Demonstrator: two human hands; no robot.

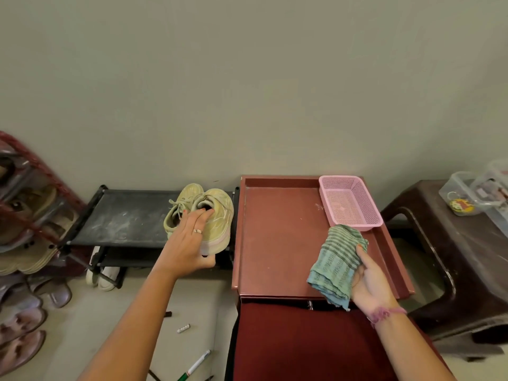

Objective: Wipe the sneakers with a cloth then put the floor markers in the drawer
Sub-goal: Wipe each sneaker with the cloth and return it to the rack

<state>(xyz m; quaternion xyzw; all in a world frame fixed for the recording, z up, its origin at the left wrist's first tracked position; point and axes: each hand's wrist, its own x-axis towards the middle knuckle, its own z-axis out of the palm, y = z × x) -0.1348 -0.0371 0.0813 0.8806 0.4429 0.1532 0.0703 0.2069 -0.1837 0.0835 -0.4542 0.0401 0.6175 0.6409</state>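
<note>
Left hand grips both sneakers on the left rack, fingers hooked into their collars; one could slip free. Right hand clutches the cloth; markers lie on near floor.

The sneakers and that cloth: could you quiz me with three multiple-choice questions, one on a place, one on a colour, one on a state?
1. Where are the sneakers?
A. in the basket
B. on the black rack
C. on the floor
2. What colour is the basket?
A. pink
B. blue
C. white
3. What is the right hand doing?
A. hanging idle
B. pressing the basket
C. gripping the cloth

B: the pair sits on the black rack, under the left hand.
A: its mesh walls are pink.
C: its fingers curl round the green striped cloth.
</note>
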